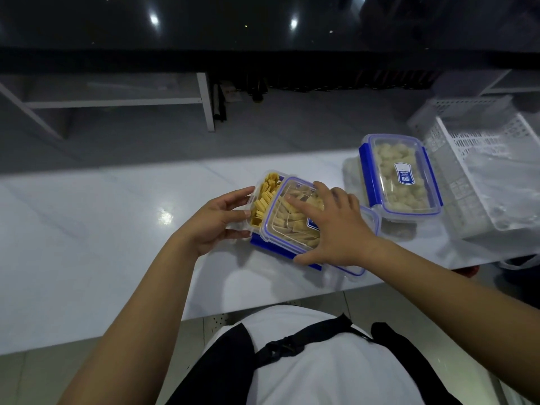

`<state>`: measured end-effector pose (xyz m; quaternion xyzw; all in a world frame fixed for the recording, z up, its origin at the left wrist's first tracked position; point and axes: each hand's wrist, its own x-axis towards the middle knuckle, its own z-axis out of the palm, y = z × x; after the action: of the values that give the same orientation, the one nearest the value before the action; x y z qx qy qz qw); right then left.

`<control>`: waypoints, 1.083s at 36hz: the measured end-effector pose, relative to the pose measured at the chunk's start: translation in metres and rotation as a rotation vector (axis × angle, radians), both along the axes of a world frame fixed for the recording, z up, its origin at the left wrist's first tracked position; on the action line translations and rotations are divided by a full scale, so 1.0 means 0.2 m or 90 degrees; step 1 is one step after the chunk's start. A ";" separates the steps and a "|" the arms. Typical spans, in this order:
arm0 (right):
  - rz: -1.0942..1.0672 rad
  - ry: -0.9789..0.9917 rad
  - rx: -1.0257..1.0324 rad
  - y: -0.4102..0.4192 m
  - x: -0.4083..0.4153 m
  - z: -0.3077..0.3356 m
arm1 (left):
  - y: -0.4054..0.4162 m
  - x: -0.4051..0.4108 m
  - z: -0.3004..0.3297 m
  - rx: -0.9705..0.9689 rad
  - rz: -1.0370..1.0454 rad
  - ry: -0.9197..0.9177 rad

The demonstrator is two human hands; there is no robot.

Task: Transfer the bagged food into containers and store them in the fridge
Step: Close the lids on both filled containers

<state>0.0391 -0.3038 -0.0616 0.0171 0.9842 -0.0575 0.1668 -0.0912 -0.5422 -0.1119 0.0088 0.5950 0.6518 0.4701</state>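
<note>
Fingers (295, 200) press lid (292, 220); its label (312, 223) unreadable.

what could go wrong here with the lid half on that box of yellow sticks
1. The clear blue-rimmed lid sits skewed on the clear plastic container, leaving yellow food sticks uncovered; pressing with the right hand could crush them or jam the lid.
2. The container lies near the white counter's front edge; if the left hand slips, it may slide off.

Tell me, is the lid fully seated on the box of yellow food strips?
No, the lid sits shifted to the right under the right hand, so yellow strips show uncovered along the container's left side.
</note>
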 end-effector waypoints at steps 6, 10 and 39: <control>0.000 0.020 -0.003 -0.05 -0.04 -0.03 | 0.00 0.01 -0.01 0.004 0.012 0.004; -0.009 0.018 -0.014 -0.04 -0.06 -0.02 | 0.00 0.01 -0.01 0.002 0.014 0.004; 0.002 0.019 -0.050 0.02 -0.08 0.07 | 0.00 0.04 0.02 -0.008 0.032 -0.011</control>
<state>0.0230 -0.2989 -0.0474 0.0083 0.9835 -0.0960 0.1530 -0.0828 -0.5424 -0.1088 -0.0144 0.5949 0.6599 0.4588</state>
